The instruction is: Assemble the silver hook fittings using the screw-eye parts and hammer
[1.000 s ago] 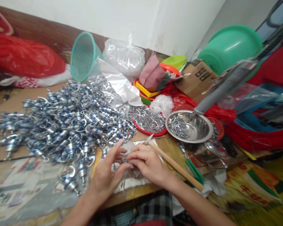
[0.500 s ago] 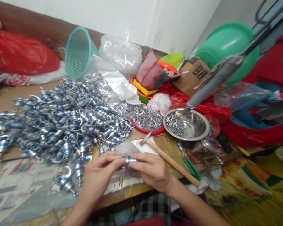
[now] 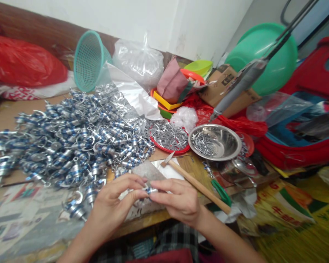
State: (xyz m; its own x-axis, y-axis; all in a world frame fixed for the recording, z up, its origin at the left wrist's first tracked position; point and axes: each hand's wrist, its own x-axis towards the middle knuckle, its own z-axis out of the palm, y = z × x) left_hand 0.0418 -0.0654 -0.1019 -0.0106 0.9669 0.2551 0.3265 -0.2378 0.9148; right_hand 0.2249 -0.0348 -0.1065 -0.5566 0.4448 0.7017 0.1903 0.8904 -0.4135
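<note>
From the head camera, I see both hands meeting over the near edge of a wooden counter point(image 3: 144, 223). The right hand point(image 3: 181, 199) pinches a small silver-and-blue metal fitting point(image 3: 151, 190) between thumb and fingers. The left hand point(image 3: 113, 199) is curled, its thumb at the fitting's left end; I cannot tell whether it grips. A grey slab point(image 3: 146, 168) lies just beyond them.

To my left, a broad pile of similar fittings point(image 3: 71, 146) crowds in close. To my right, a hammer point(image 3: 200, 186) slants near the right hand, its handle reaching the counter's edge. A strip of wood shows between hammer and steel bowl point(image 3: 227, 145).
</note>
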